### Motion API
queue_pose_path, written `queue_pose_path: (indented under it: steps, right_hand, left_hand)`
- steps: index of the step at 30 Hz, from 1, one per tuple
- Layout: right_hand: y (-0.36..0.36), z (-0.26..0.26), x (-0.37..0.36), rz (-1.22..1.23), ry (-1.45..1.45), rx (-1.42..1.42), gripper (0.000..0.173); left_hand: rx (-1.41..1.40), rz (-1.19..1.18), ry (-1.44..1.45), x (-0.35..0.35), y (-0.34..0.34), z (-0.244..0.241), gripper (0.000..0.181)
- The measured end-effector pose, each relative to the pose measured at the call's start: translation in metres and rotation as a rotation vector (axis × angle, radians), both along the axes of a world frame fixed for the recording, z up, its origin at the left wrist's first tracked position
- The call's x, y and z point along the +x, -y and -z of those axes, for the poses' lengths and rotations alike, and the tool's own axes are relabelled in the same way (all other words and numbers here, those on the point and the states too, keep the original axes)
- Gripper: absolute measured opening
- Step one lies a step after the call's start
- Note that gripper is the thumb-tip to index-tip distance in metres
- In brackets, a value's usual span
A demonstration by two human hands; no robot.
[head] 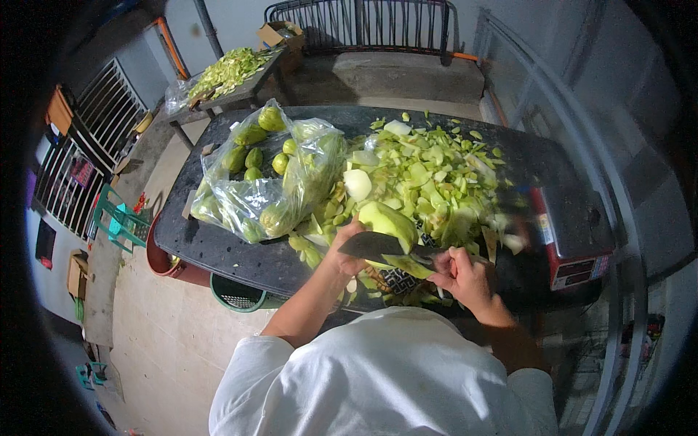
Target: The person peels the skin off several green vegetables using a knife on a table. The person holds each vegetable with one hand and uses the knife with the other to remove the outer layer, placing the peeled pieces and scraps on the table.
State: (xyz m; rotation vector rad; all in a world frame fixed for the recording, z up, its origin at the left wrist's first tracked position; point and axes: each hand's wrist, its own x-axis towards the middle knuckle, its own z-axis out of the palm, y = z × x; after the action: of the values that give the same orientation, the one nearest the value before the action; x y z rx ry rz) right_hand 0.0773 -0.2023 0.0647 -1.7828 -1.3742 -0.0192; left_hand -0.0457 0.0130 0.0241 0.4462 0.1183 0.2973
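My left hand holds a large pale green fruit, partly peeled. In my right hand is a wide dark-bladed knife, its blade lying across the near side of the fruit. A strip of green peel rests along the blade. Beyond both hands spreads a heap of green and whitish peelings, with a white peeled piece at its left. Left of the heap, clear plastic bags hold several whole green fruits. A black-and-white patterned cloth shows below the knife.
The dark table carries a red scale at the right. A red tub and a green basket stand by its left edge. Behind, a smaller table bears more peelings. A green plastic chair is at the left.
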Motion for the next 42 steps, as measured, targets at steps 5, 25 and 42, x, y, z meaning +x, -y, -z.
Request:
queue_pose_path:
  steps: [5,25,42]
  right_hand:
    - [-0.013,-0.013,-0.012,-0.051,0.114,-0.049,0.038]
    - [-0.008,0.023,0.003,-0.031,-0.136,-0.181,0.035]
    - [-0.001,0.043,0.019,0.053,-0.147,-0.194,0.035]
  left_hand:
    - [0.065,-0.012,-0.300,0.008,0.012,-0.013,0.033]
    - [0.153,0.161,-0.215,-0.008,-0.003,0.006,0.052]
    - [0.090,0.356,-0.079,-0.005,-0.020,0.030,0.072]
